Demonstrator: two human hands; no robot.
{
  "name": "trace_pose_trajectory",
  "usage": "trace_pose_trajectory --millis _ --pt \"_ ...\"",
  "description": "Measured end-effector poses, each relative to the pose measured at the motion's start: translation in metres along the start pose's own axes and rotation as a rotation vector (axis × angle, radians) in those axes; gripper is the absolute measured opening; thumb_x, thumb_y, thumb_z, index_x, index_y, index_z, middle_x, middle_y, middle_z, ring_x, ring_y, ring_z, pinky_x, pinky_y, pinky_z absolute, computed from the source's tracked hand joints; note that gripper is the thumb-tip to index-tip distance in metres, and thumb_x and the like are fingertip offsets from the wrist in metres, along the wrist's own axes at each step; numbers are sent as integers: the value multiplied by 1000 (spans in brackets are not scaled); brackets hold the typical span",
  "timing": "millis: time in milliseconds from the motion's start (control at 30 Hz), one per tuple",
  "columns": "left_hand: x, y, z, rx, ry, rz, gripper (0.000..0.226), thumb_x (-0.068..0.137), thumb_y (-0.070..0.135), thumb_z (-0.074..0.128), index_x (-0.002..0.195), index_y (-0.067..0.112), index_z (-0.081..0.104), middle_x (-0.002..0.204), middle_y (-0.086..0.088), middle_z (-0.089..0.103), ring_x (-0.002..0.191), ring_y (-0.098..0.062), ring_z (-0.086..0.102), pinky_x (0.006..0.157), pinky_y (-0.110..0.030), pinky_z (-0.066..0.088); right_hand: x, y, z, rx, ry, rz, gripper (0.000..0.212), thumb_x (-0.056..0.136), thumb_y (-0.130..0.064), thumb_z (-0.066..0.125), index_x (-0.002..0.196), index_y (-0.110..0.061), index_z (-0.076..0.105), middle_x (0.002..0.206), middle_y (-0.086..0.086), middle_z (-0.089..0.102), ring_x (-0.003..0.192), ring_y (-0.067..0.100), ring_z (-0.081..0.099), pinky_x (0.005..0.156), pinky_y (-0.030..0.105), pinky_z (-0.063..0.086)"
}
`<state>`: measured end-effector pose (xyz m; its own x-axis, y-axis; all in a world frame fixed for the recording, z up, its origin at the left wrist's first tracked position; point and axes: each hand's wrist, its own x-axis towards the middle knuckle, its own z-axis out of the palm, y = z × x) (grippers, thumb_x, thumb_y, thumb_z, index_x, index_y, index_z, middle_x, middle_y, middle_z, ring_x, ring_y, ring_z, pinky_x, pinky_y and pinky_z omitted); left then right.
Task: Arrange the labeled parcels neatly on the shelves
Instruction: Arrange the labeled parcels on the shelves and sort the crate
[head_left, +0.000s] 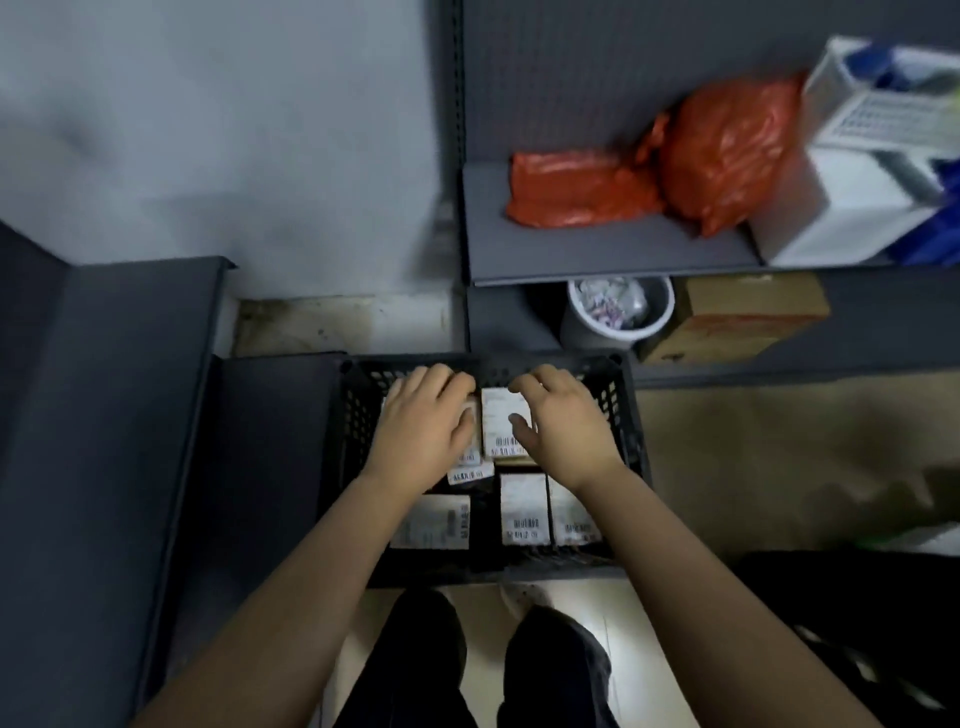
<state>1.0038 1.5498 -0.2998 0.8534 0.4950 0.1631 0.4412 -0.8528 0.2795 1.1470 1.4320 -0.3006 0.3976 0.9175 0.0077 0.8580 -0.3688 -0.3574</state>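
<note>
A black perforated crate (353, 415) stands on the floor below me and holds several small parcels with white barcode labels. My left hand (423, 423) reaches into its far left part, fingers curled round a parcel that the hand mostly hides. My right hand (563, 421) grips a labeled parcel (501, 421) at the crate's far middle, thumb on its label and fingers over its top edge. Other labeled parcels (524, 512) lie flat in the near half. The grey shelf (597, 249) is up right.
On that shelf lie two orange plastic bags (722, 150) and a white box (857, 208). Beneath it stand a white bucket (618, 312) and a brown carton (743, 317). Dark grey shelving (104, 415) is on the left. My legs (483, 665) are at the bottom.
</note>
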Motion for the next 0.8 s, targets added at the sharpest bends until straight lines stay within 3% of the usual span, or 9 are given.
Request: trace_pose_trajectory --millis 200,400,500,633,800 --pt "-3 17 -58 48 124 -174 28 82 18 70 108 12 63 101 -6 61 90 -28 57 78 -41 46 32 -19 -57 9 83 -260 26 76 -13 73 100 -8 63 95 10 59 86 32 56 76 40 48" --pt "-22 42 -78 116 285 -300 34 86 29 51 112 9 63 104 -8 62 93 -27 56 80 -40 46 37 -30 -85 -4 42 -496 26 78 -12 70 103 -7 65 99 13 61 90 34 57 78 40 46" --pt "-39 55 -92 140 340 -414 35 85 30 51 111 9 63 106 -9 63 96 -28 57 81 -41 47 34 -41 -92 4 23 -590 26 80 -11 68 105 -5 65 100 15 61 91 36 56 75 39 44" --pt "-81 63 -112 212 383 -548 35 87 32 48 109 11 62 104 -9 63 94 -30 60 78 -41 50 29 -72 -87 21 -25 -742 27 86 -16 65 110 -7 62 106 14 59 96 34 52 75 36 37" --pt "-163 75 -140 336 464 -752 33 90 34 47 112 14 62 105 -4 62 96 -25 55 78 -36 43 1 -146 -70 73 -101 -945 22 83 -15 65 103 -5 61 102 15 59 92 35 55 76 42 47"
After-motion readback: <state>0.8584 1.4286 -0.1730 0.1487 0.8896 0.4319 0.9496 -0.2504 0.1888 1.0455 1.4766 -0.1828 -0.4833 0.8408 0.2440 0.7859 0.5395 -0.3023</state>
